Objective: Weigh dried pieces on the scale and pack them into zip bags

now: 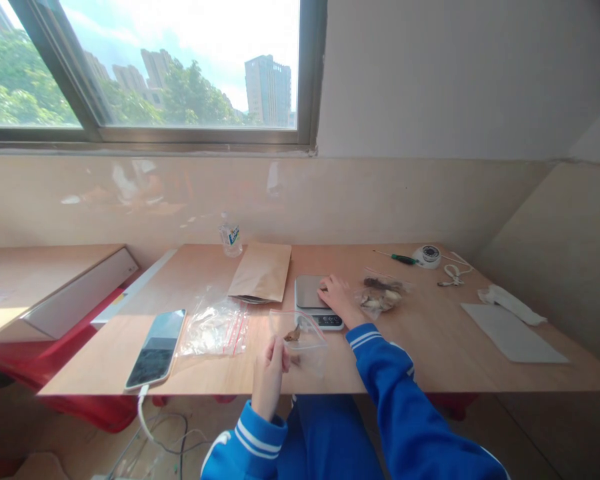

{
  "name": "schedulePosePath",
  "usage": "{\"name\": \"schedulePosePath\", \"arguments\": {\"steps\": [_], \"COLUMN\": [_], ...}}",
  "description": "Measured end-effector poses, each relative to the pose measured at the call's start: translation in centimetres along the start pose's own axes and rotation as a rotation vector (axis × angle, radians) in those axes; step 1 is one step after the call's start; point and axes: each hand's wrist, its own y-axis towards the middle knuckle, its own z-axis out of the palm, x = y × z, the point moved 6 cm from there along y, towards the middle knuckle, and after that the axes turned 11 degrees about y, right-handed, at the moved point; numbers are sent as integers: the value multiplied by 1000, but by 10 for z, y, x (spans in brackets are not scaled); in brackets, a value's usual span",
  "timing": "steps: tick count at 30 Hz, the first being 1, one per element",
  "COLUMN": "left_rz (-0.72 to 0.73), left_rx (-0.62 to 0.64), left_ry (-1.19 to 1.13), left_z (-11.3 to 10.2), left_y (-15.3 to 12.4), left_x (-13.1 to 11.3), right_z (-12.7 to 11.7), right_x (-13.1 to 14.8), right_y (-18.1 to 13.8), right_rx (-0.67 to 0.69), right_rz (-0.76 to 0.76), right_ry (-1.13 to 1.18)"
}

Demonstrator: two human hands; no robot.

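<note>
My left hand [271,365] is closed in a pinch at the edge of a clear zip bag [307,353] near the table's front edge. A shrivelled brown dried piece [293,335] shows at the bag's mouth, right by the fingertips; a darker bit lies lower in the bag. Over the steel plate of a kitchen scale [307,300], my right hand [337,297] has its fingers curled down. Something small and brownish shows at those fingertips, too small to name. To the right of the scale sits another clear bag [380,297] with dark and pale dried pieces.
Flat clear bags [214,327] and a phone [156,350] on a cable lie at left. Behind are a brown paper pouch [263,270] and a plastic bottle [231,239]. At right are a screwdriver [404,259], a dome camera [427,257] and a pale sheet [513,333].
</note>
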Motion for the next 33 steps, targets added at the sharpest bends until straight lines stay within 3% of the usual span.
{"name": "schedulePosePath", "arguments": {"steps": [6, 10, 14, 18, 22, 29, 33], "left_rz": [12, 7, -2, 2, -6, -13, -6], "left_rx": [13, 19, 21, 19, 22, 17, 10], "left_ry": [-7, 0, -3, -8, -31, -25, -48], "left_z": [1, 1, 2, 2, 1, -2, -2], "left_y": [-1, -2, -1, -1, -1, -2, -3], "left_x": [0, 2, 5, 6, 6, 2, 1], "right_z": [-5, -27, -81, -117, -118, -114, -100], "right_x": [-2, 7, 55, 108, 127, 127, 129], "right_y": [-2, -9, -17, -26, -35, -40, -47], "right_rx": [35, 11, -106, -22, 123, 90, 217], "right_rz": [76, 144, -13, -172, -138, -97, -139], "right_ry": [-44, 67, 440, 607, 599, 615, 558]}}
